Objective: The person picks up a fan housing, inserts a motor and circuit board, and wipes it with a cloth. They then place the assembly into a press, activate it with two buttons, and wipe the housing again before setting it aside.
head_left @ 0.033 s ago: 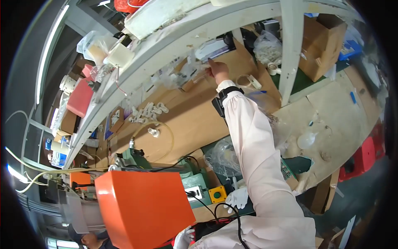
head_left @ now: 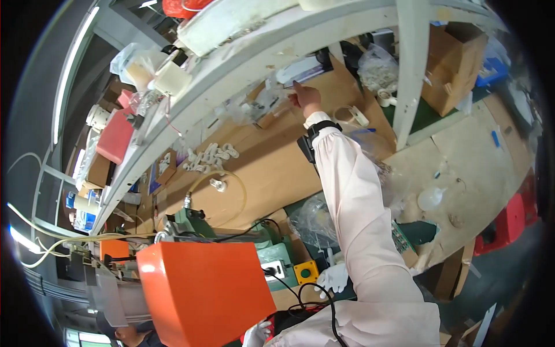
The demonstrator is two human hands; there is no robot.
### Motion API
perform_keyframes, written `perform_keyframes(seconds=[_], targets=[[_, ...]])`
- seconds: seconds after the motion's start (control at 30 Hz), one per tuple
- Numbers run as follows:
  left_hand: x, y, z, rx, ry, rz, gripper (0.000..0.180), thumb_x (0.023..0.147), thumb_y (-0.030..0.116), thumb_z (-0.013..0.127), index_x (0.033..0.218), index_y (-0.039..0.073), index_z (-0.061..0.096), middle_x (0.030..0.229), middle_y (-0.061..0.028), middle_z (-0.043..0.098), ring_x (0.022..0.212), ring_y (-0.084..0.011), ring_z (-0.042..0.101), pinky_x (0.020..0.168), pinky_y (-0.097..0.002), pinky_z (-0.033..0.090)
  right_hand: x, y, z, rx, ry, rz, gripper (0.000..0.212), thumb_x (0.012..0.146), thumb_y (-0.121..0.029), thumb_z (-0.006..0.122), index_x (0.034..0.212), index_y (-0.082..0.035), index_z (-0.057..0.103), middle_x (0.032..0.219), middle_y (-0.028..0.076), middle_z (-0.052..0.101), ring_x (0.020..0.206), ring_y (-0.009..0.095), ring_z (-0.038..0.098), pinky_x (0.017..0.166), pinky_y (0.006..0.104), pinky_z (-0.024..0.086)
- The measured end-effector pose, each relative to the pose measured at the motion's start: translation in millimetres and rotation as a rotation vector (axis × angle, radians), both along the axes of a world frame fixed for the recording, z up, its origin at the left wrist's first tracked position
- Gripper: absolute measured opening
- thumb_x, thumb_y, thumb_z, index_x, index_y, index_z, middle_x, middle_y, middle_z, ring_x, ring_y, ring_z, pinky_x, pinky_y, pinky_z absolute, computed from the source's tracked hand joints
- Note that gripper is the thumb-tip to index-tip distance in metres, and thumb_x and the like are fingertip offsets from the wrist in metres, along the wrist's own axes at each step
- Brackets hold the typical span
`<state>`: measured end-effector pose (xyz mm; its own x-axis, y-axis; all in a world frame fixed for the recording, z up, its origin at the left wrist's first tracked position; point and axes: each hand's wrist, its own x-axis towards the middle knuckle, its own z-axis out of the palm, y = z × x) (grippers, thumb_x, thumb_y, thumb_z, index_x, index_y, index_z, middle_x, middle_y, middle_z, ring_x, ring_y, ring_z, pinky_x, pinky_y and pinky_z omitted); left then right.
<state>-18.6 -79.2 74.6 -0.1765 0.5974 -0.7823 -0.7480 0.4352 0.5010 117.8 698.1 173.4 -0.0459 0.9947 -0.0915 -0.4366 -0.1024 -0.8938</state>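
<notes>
My right hand [head_left: 305,99], bare at the end of a pale pink sleeve, reaches far across the bench under the shelf. Its fingers are curled, with one digit pointing up. Clear plastic bags [head_left: 267,99] lie just left of its fingertips; what the fingers hold, if anything, is too small to make out. At the lower edge, beside a big orange box-shaped cover [head_left: 202,289], a white glove [head_left: 258,333] shows in part. It may be on my left hand, but its fingers are mostly hidden. Another white glove [head_left: 333,279] lies on the bench beside my right forearm.
White plastic parts [head_left: 211,156] lie in a pile on the brown cardboard [head_left: 272,168]. A yellow button box [head_left: 306,271] sits by the green machine. A shelf post [head_left: 411,75] stands right of my hand, with an open carton [head_left: 454,69] behind it.
The whole view has shifted slightly to the right. My right arm and hand keep nearly the same place over the bench.
</notes>
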Motion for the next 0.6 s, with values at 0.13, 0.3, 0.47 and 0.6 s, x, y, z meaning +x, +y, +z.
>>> perform_keyframes(seconds=[0.13,0.3,0.47,0.6], targets=[[-14.9,-12.0,-5.8,-0.021,0.068,0.081,0.053,0.097,0.041,0.051,0.137,0.007,0.044,0.122,-0.0137,0.059,0.087,-0.0195,0.060,0.080,-0.0326,0.050,-24.2,25.5,5.5,0.012,0.087,0.030,0.041,0.091,-0.035,0.062,0.071,0.000,0.064,0.062,0.008,0.065,0.045,0.012,0.054,0.041,0.0258,0.042],[-16.5,-38.4,-5.8,-0.111,0.107,0.149,0.054,0.096,0.042,0.051,0.137,0.007,0.044,0.123,-0.0139,0.059,0.089,-0.0202,0.060,0.081,-0.0335,0.050,-51.8,34.0,6.4,0.000,0.149,0.041,0.045,0.091,-0.035,0.059,0.065,0.002,0.065,0.058,0.008,0.064,0.042,0.013,0.053,0.040,0.0272,0.042],[-10.7,-61.6,-10.6,-0.191,0.139,0.208,0.055,0.096,0.043,0.051,0.138,0.008,0.043,0.123,-0.0140,0.058,0.090,-0.0209,0.060,0.082,-0.0345,0.049,-66.3,38.4,3.0,-0.007,0.128,0.111,0.043,0.092,-0.038,0.060,0.072,0.001,0.066,0.063,0.007,0.065,0.047,0.011,0.054,0.042,0.0233,0.043],[-0.3,-80.3,-11.9,-0.272,0.157,0.237,0.056,0.095,0.044,0.051,0.138,0.008,0.043,0.124,-0.0142,0.057,0.091,-0.0215,0.060,0.083,-0.0352,0.049,-72.2,42.3,-12.8,-0.047,0.130,0.110,0.043,0.092,-0.038,0.059,0.073,0.000,0.065,0.062,0.006,0.065,0.046,0.011,0.054,0.043,0.0232,0.044]])
